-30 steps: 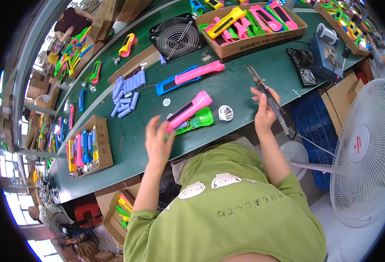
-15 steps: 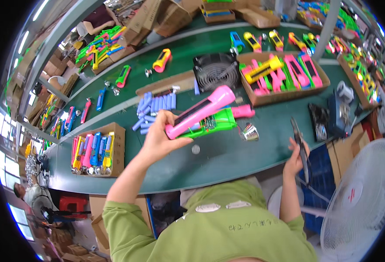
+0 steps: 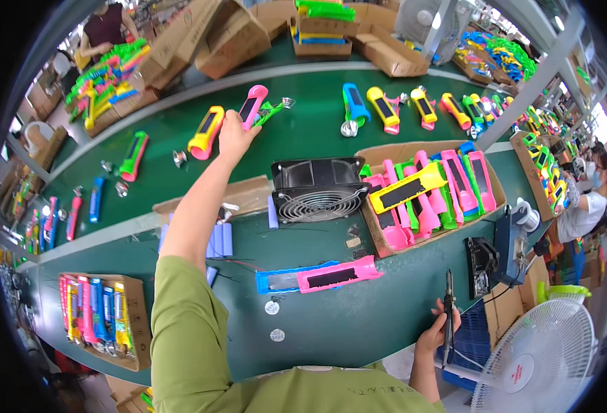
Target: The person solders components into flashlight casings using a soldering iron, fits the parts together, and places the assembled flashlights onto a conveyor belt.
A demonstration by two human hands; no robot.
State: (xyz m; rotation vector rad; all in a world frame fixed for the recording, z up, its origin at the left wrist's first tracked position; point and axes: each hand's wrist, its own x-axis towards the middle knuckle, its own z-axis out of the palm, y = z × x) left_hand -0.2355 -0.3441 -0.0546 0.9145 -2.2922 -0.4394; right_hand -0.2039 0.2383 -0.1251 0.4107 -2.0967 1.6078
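My left hand (image 3: 236, 140) reaches out to the far green strip, its fingers closed round a pink flashlight casing (image 3: 253, 104). Beside that casing show a green part (image 3: 269, 112) and a silvery reflector cup (image 3: 288, 103); the fingers hide how they join. A yellow-and-pink flashlight (image 3: 207, 131) lies just left of the hand. At the lower right, my right hand (image 3: 439, 330) grips a slim dark tool (image 3: 448, 310) with a pointed tip, held upright. On the near table a pink casing (image 3: 338, 275) overlaps a blue casing (image 3: 276, 281).
A black fan (image 3: 317, 189) stands mid-table, beside a carton (image 3: 420, 242) of casings. Purple-blue cylinders (image 3: 219, 241) lie partly behind my forearm. Another carton (image 3: 138, 323) of flashlights sits at left. A blue device (image 3: 510, 244) and a white fan (image 3: 537, 365) stand at right.
My left hand has carried the pink-and-green flashlight from the near table to the far strip. The view has shifted; the blue and pink casings now show. My right hand keeps its tool.
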